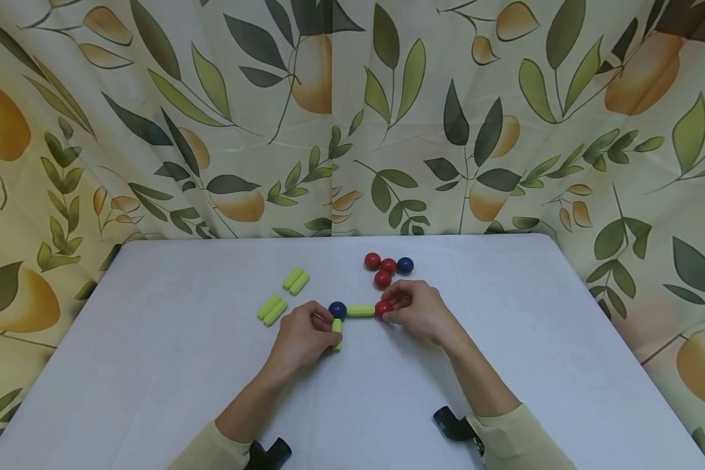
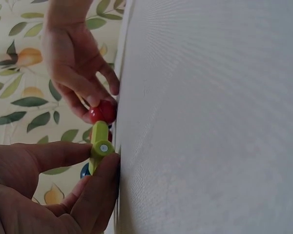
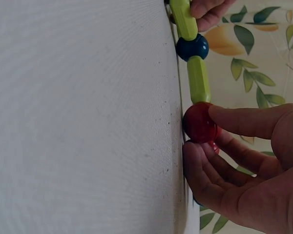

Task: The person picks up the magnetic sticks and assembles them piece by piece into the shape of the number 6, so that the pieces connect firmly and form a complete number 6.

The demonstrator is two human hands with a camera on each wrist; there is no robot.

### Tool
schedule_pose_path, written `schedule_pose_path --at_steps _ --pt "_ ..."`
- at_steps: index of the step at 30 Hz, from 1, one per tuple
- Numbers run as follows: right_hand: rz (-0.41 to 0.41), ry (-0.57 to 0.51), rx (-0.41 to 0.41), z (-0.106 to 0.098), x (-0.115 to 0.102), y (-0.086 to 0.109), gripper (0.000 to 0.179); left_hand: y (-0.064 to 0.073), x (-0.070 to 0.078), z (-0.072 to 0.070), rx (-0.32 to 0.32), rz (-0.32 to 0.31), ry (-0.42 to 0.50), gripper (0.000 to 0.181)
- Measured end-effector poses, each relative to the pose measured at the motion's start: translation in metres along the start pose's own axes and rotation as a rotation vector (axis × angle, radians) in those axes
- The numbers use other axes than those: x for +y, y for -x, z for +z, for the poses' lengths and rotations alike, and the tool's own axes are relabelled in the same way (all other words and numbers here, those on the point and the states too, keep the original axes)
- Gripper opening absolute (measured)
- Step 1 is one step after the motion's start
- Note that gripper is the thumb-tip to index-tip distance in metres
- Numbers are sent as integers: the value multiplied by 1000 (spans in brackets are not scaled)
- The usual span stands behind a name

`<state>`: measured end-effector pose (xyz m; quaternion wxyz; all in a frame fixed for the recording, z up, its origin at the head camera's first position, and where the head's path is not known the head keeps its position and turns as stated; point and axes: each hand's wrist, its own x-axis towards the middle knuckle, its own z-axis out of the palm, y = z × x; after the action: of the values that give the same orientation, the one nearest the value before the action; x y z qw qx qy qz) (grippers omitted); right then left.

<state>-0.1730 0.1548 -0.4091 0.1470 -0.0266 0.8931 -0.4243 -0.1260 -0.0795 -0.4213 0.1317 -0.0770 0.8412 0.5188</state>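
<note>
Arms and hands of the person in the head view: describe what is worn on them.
The left hand and right hand wear no gloves. Both arms have plain pale beige fabric sleeves that leave the forearms bare. A black device with a cylindrical end sits at the left cuff and another at the right. No cables show.

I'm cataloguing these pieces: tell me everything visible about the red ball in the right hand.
The red ball is round, smooth and glossy, perhaps painted or plastic. The right hand pinches it, low over the white table; whether it rests there is unclear. The end of a green rod meets it.
</note>
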Motion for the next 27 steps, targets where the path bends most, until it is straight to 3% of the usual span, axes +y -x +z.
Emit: schedule_pose_path --at_steps 19,27 --pt "2 -4 -10 -2 0 1 30 -1 1 -7 -48 18 -32 25" --pt "-7 -10 -11 -1 0 1 30 -8 4 -17 8 34 -73 26"
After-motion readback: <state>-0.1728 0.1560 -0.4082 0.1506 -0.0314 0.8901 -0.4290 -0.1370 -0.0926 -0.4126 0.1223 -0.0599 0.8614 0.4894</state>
